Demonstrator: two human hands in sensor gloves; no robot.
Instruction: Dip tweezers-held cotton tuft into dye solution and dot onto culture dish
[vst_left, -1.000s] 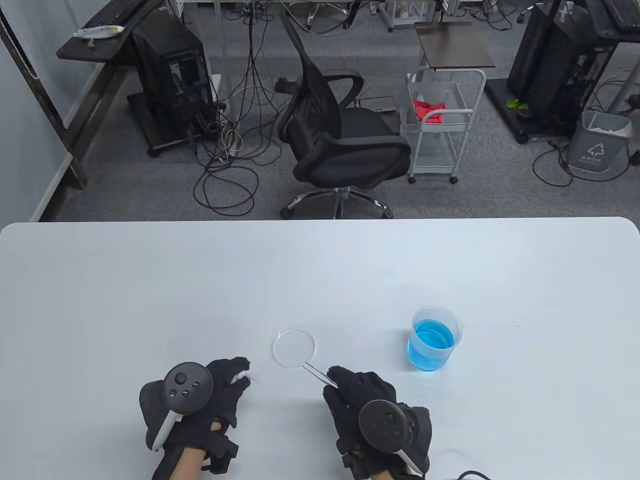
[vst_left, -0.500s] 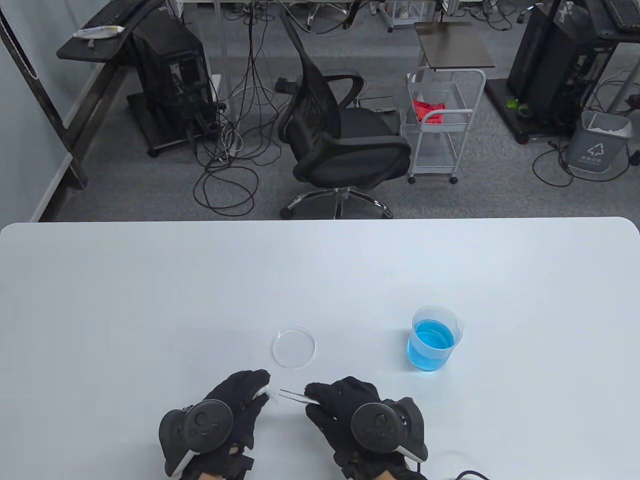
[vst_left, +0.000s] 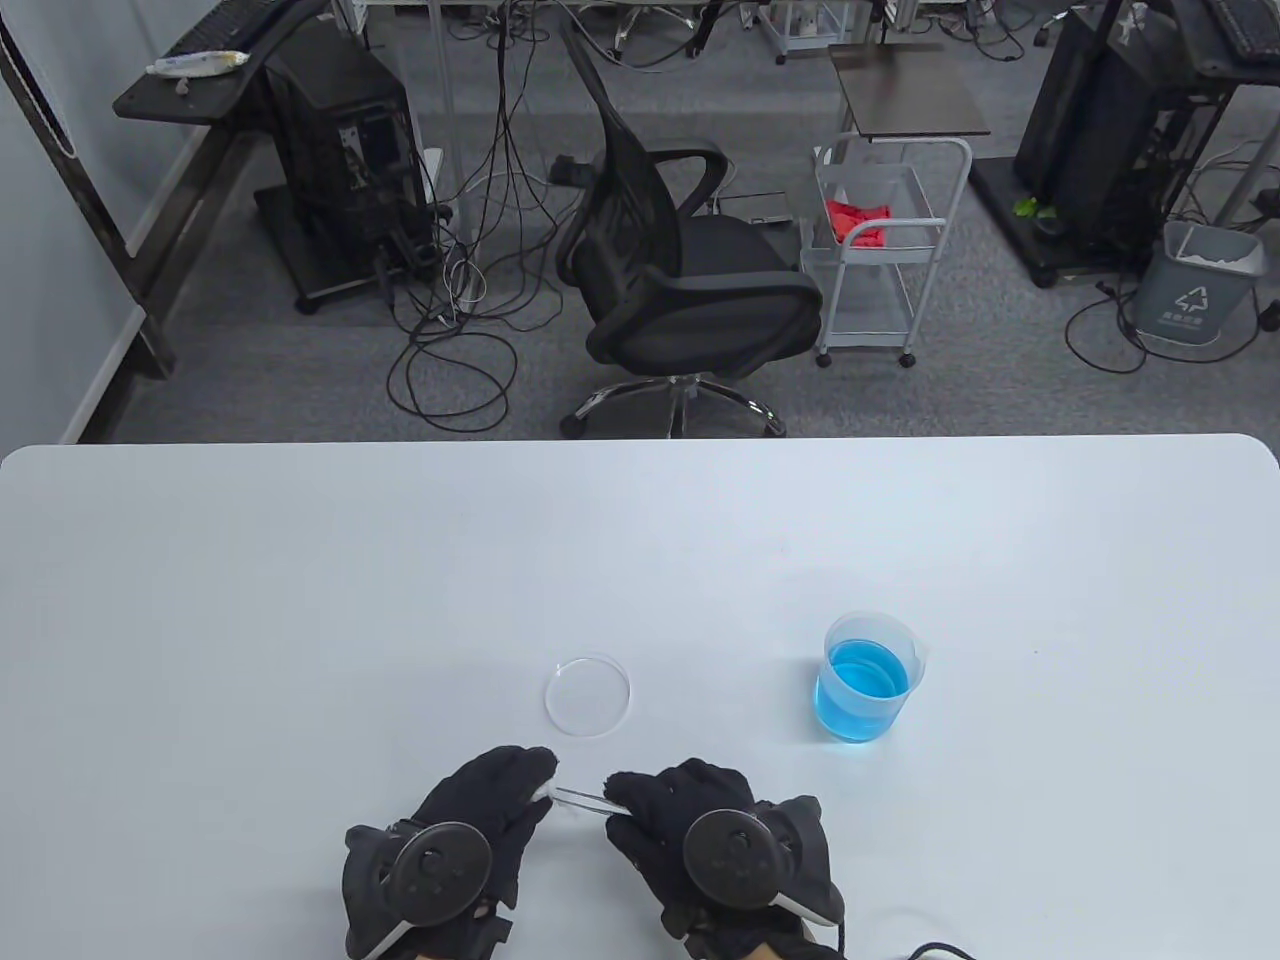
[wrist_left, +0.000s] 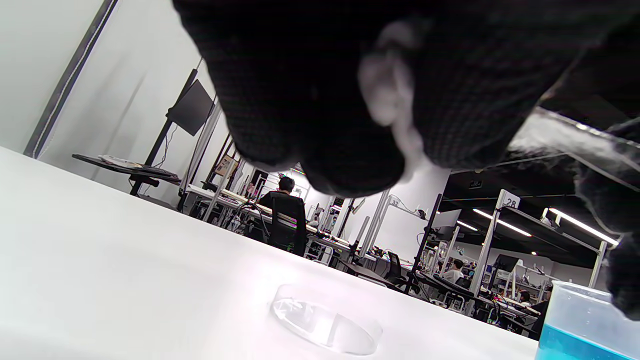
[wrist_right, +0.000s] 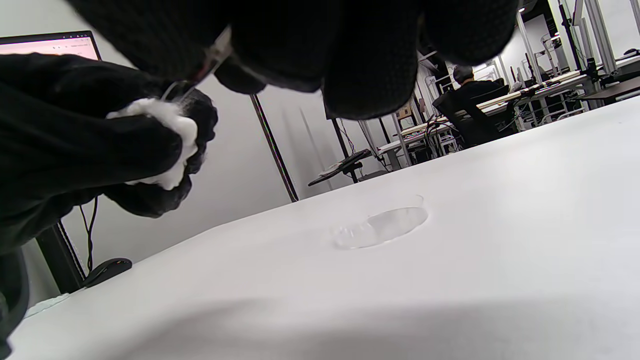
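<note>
Near the table's front edge my left hand (vst_left: 505, 795) pinches a white cotton tuft (vst_left: 543, 791) between its fingertips; the same cotton tuft (wrist_right: 165, 125) shows in the right wrist view. My right hand (vst_left: 665, 800) grips metal tweezers (vst_left: 582, 798) that point left, their tips touching the tuft. Whether the tips have closed on the cotton is unclear. The clear culture dish (vst_left: 588, 696) lies just beyond both hands. A beaker of blue dye solution (vst_left: 867, 680) stands to the right of the dish. The dish (wrist_left: 325, 324) and the beaker (wrist_left: 585, 325) also show in the left wrist view.
The white table (vst_left: 300, 600) stretches wide to the left and far side. Beyond its far edge stand an office chair (vst_left: 680, 260) and a white cart (vst_left: 885, 250). A black cable (vst_left: 940, 948) lies at the front right.
Both hands drew together toward the front centre. The tweezers swung away from the dish to point left, and their tips now meet the cotton tuft in my left hand.
</note>
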